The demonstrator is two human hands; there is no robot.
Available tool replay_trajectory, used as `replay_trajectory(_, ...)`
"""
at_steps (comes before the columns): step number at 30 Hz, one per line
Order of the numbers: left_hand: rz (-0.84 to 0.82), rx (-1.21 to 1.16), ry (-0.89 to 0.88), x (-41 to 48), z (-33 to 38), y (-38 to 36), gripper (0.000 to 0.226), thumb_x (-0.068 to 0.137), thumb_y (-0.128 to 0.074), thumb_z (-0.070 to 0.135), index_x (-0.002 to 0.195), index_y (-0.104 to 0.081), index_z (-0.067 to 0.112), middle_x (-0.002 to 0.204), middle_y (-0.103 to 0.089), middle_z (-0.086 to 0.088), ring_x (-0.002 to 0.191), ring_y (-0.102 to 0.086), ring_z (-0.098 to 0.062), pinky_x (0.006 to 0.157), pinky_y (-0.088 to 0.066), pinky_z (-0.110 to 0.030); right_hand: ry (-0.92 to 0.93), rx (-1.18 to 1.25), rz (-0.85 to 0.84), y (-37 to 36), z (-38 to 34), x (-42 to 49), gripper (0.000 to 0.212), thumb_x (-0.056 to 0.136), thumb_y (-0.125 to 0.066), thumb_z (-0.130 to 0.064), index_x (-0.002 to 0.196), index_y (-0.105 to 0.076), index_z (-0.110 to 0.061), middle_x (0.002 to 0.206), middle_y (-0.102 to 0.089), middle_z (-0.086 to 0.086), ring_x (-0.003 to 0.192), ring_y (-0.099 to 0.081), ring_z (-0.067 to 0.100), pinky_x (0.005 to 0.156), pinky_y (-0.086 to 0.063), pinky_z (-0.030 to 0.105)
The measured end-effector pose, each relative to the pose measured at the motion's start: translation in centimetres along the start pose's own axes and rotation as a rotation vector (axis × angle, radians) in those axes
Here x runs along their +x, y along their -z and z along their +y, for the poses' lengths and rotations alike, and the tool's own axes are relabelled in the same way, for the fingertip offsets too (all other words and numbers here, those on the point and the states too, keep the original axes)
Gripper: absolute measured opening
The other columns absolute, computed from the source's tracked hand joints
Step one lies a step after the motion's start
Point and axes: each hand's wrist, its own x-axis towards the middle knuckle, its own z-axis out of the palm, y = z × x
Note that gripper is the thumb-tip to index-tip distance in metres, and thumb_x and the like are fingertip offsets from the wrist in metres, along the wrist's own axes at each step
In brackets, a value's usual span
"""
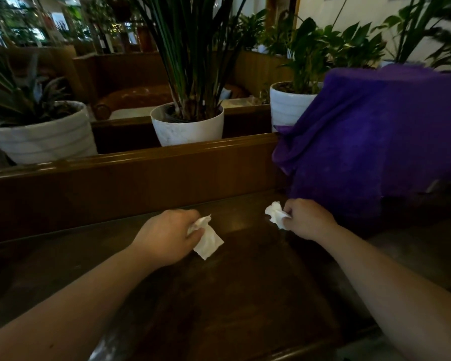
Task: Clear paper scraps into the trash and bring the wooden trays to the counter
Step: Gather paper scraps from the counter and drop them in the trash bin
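Observation:
My left hand [167,234] grips a white paper scrap [208,239] that hangs from its fingers over the dark wooden surface [232,295]. My right hand [306,218] pinches a second, crumpled white paper scrap [275,213] a little further back and to the right. Both hands hover just above the wood, about a hand's width apart. The raised wooden edges around this surface could be a tray's rim; I cannot tell for certain in the dim light.
A purple towel [375,136] drapes over something at the right, close behind my right hand. A wooden ledge [130,162] runs across the back, with three white plant pots [188,126] [44,136] [288,105] behind it.

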Motion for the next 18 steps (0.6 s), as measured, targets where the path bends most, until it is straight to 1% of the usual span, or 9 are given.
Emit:
replay_trajectory(3, 0.012, -0.006, -0.013, -0.2, -0.1, 0.2, 0.015, 0.093, -0.048, 0.038, 0.102, -0.057, 0.029, 0.084, -0.057, 0.010, 0.071, -0.055, -0.006, 0.060, -0.045, -0.025, -0.001, 0.011, 0.012, -0.1, -0.2, -0.6, 0.010, 0.090, -0.056, -0.029, 0.099, -0.061, -0.025, 0.092, -0.063, -0.004, 0.079, -0.060, 0.014, 0.066, -0.051, 0.033)
replay_trajectory(7, 0.025, 0.007, -0.068, -0.6, -0.1, 0.4, 0.017, 0.093, -0.049, 0.038, 0.104, -0.057, 0.028, 0.083, -0.056, 0.011, 0.070, -0.055, -0.005, 0.057, -0.042, -0.022, 0.040, 0.088, 0.055, 0.1, -0.6, -2.4, 0.004, 0.091, -0.057, -0.030, 0.092, -0.058, -0.027, 0.089, -0.062, -0.004, 0.078, -0.058, 0.013, 0.062, -0.047, 0.032)
replay_trajectory(10, 0.010, 0.020, -0.113, -1.2, 0.1, 0.5, 0.016, 0.092, -0.049, 0.039, 0.102, -0.056, 0.029, 0.082, -0.056, 0.010, 0.069, -0.055, -0.005, 0.059, -0.047, -0.024, 0.057, 0.138, 0.097, 0.5, -1.5, -4.8, 0.004, 0.091, -0.058, -0.030, 0.089, -0.054, -0.029, 0.086, -0.058, -0.007, 0.081, -0.058, 0.014, 0.067, -0.048, 0.033)
replay_trajectory(13, 0.009, 0.021, -0.170, -1.9, 0.3, 0.7, 0.015, 0.092, -0.049, 0.040, 0.101, -0.055, 0.030, 0.080, -0.056, 0.010, 0.068, -0.055, -0.005, 0.060, -0.050, -0.025, 0.043, 0.177, 0.133, 1.1, -2.5, -7.3, 0.006, 0.089, -0.060, -0.029, 0.089, -0.054, -0.030, 0.086, -0.057, -0.007, 0.085, -0.057, 0.015, 0.071, -0.048, 0.034)
replay_trajectory(15, 0.011, 0.014, -0.219, -2.7, 0.4, 1.0, 0.013, 0.092, -0.049, 0.040, 0.100, -0.055, 0.031, 0.078, -0.054, 0.011, 0.066, -0.055, -0.006, 0.058, -0.048, -0.024, 0.027, 0.217, 0.167, 1.2, -3.1, -9.6, 0.006, 0.087, -0.061, -0.028, 0.086, -0.055, -0.028, 0.080, -0.056, -0.008, 0.080, -0.057, 0.015, 0.067, -0.047, 0.032)
replay_trajectory(18, -0.005, -0.027, -0.289, -4.7, 0.6, 0.7, 0.011, 0.092, -0.050, 0.039, 0.098, -0.055, 0.032, 0.075, -0.053, 0.012, 0.063, -0.053, -0.006, 0.053, -0.039, -0.022, -0.013, 0.261, 0.211, 0.9, -4.4, -13.6, 0.011, 0.085, -0.064, -0.026, 0.079, -0.056, -0.028, 0.072, -0.056, -0.009, 0.069, -0.055, 0.010, 0.060, -0.044, 0.030)
